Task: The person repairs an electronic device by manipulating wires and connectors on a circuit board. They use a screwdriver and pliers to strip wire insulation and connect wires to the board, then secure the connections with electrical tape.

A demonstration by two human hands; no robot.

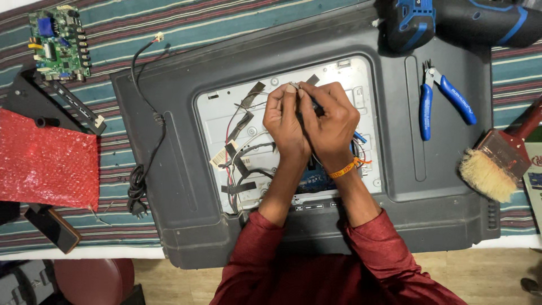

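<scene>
Dark red sleeves (339,271) lead to the left hand (285,121) and right hand (333,127), both pinched on a small grey connector (294,86) above the white metal chassis (350,76); tugging could tear the thin wires (248,149) just left.

Striped cloth (169,34) over table; wooden floor (480,277); maroon stool (93,279)

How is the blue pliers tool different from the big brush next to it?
The blue-handled pliers have two thin handles spread apart and small metal jaws; the brush has one dark red handle and a wide tuft of pale bristles. The pliers lie on the dark television back panel; the brush lies off its right edge. Both lie untouched.
</scene>
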